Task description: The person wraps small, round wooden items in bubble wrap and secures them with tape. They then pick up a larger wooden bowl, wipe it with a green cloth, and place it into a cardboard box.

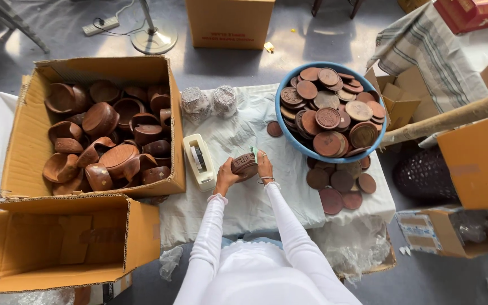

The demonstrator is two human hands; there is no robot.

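We have a single view, from a camera worn on the person's head. It looks almost straight down from well above the cloth-covered table [238, 130], with the white sleeves entering from the bottom edge. The view is wide, taking in the table and the grey floor [289, 39] beyond it.

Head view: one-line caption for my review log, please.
Both hands, left hand and right hand, hold a brown clay pot over a cloth-covered table between a box of pots and a blue basin of lids.
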